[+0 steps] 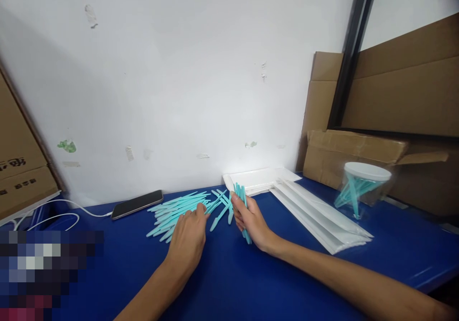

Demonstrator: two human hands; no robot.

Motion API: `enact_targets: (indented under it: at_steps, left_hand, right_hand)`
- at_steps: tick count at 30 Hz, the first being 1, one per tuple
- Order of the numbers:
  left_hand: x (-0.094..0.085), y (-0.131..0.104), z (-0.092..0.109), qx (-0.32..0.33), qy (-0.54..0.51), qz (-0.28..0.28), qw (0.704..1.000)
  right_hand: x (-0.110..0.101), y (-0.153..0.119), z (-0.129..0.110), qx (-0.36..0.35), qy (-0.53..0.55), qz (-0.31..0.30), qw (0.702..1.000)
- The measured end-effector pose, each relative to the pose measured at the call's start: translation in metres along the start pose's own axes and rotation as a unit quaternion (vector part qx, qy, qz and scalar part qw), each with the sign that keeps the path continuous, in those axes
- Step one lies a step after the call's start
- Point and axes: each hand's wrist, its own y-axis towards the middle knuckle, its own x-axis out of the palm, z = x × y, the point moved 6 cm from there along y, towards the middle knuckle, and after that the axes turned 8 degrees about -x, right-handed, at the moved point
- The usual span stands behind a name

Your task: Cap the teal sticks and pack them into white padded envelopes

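A pile of slim teal plastic sticks (175,213), each with a wider, paler tapered end, lies on the blue table. My left hand (190,230) is over the right side of the pile, its thumb and fingers pinched on a stick or two; the fingertips are partly hidden. Just to the right, my right hand (253,220) is wrapped around an upright bundle of the same sticks (241,189), which poke out above and below the fist. A few loose sticks (219,218) lie crossed between both hands.
Behind my right hand are white trays or envelopes (261,180), with long white sleeves (319,216) beside them. A clear container with a white lid (367,170) holds more teal sticks. A phone (138,204) on a white cable lies left. Cardboard boxes (351,151) stand against the wall.
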Motion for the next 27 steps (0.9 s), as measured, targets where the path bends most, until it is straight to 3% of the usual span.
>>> enact_targets:
  at_steps: [5,12,20,27]
  left_hand:
    - [0.015,0.001,0.001,-0.012,-0.119,-0.027,0.992]
    - [0.026,0.001,0.014,0.03,-0.036,-0.049,0.998]
    - [0.018,0.0,0.004,-0.025,-0.008,-0.039,0.999]
    - [0.005,0.007,-0.009,-0.061,-0.121,-0.016,0.991]
  right_hand:
    - [0.0,0.001,0.002,-0.001,0.005,-0.005,1.0]
    - [0.0,0.002,0.0,0.0,0.003,-0.001,1.0]
    - [-0.001,0.001,0.002,0.007,0.01,0.0,1.0]
    - [-0.005,0.002,0.002,0.02,0.024,0.04,0.999]
